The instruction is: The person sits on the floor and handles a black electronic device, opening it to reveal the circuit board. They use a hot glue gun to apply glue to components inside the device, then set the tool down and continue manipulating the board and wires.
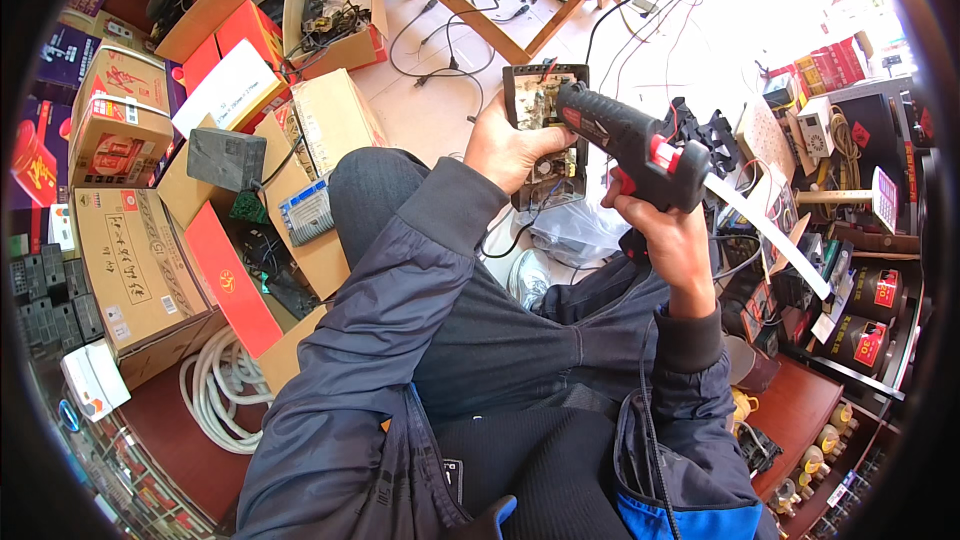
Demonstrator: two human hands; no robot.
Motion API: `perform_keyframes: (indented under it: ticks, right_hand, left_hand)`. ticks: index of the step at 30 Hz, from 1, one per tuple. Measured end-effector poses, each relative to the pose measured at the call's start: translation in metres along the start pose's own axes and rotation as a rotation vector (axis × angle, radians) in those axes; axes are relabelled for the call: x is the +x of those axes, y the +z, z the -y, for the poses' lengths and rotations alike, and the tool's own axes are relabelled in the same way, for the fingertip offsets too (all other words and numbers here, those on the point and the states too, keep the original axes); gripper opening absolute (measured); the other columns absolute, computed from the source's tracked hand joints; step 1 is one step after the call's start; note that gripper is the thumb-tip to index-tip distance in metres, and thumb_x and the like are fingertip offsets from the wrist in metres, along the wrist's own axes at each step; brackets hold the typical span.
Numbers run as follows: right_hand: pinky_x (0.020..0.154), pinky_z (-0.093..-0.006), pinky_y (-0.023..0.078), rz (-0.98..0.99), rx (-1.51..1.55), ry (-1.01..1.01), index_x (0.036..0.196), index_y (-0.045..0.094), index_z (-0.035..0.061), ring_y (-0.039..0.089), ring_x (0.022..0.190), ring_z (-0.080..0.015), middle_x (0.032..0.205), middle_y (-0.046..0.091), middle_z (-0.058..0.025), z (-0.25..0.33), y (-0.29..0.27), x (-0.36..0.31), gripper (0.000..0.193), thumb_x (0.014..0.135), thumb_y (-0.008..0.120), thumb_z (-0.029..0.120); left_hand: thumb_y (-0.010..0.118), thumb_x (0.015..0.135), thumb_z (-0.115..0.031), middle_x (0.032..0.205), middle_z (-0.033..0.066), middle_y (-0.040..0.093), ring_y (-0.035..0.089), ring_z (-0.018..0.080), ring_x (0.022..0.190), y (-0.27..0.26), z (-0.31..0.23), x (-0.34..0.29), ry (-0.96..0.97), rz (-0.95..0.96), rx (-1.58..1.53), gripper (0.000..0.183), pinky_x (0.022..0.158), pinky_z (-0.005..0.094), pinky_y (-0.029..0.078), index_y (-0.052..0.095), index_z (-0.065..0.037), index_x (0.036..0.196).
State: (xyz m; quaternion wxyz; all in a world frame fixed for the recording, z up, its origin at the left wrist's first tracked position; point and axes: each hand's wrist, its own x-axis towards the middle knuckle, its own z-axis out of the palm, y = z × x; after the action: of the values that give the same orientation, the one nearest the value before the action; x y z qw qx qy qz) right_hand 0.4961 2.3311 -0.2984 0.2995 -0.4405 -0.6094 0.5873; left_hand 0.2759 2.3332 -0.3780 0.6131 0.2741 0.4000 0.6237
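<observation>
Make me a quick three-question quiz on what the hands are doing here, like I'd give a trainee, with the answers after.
1. Which hand holds the black glue gun?
2. True or false: the white glue stick juts out of the gun's rear end.
3. Fill in: the other hand holds an open ____ case with electronics inside.

Key:
1. The right hand.
2. True.
3. Black; that is the left hand.

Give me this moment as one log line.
left hand: holding circuit board in open black case | right hand: holding glue gun, white glue stick protruding from rear | contact with board: unclear
</observation>
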Motion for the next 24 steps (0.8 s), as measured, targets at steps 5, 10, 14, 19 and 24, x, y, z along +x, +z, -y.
perform_keyframes:
  ticks: [5,10,14,19,24]
  right_hand:
    - [0.085,-0.0291,0.052,-0.017,-0.029,0.016,0.115,0.066,-0.0025,0.064,0.091,-0.0122,0.096,0.068,-0.0032,0.0000,-0.0003,-0.0005,0.027,0.088,0.064,-0.001]
    - [0.084,-0.0289,0.052,-0.025,-0.004,0.008,0.115,0.066,-0.0022,0.065,0.091,-0.0118,0.097,0.070,-0.0032,0.0006,0.0006,-0.0008,0.027,0.088,0.065,-0.001]
    - [0.083,-0.0287,0.052,-0.051,0.009,0.008,0.115,0.067,-0.0018,0.065,0.091,-0.0114,0.098,0.071,-0.0038,0.0033,0.0006,-0.0035,0.028,0.087,0.066,-0.002]
    - [0.083,-0.0292,0.053,-0.053,-0.004,0.023,0.116,0.068,-0.0013,0.066,0.091,-0.0118,0.098,0.072,-0.0042,0.0073,-0.0018,-0.0038,0.029,0.087,0.065,-0.002]
    - [0.084,-0.0294,0.053,-0.042,-0.030,0.022,0.116,0.068,-0.0014,0.066,0.091,-0.0120,0.098,0.072,-0.0043,0.0072,-0.0011,-0.0017,0.029,0.087,0.065,-0.002]
  left_hand:
    - [0.080,0.081,0.007,0.116,0.0066,0.073,0.071,0.0163,0.102,0.0007,-0.0006,-0.0005,-0.002,0.000,-0.014,0.062,0.092,0.0323,0.059,0.060,-0.003,0.139]
    - [0.080,0.082,0.006,0.114,0.0071,0.074,0.071,0.0171,0.101,0.0000,0.0006,0.0004,0.002,0.005,-0.016,0.056,0.091,0.0329,0.059,0.061,-0.003,0.134]
    - [0.080,0.082,0.005,0.112,0.0076,0.074,0.072,0.0176,0.099,-0.0022,0.0007,0.0009,-0.026,-0.004,-0.024,0.052,0.089,0.0333,0.060,0.062,-0.002,0.130]
    - [0.080,0.082,0.005,0.111,0.0079,0.074,0.072,0.0177,0.097,-0.0010,0.0000,0.0001,-0.035,-0.017,-0.041,0.051,0.088,0.0336,0.060,0.061,-0.002,0.129]
    - [0.080,0.082,0.005,0.112,0.0082,0.074,0.072,0.0180,0.097,-0.0010,-0.0008,-0.0006,-0.043,-0.021,-0.034,0.051,0.087,0.0335,0.060,0.062,-0.002,0.129]
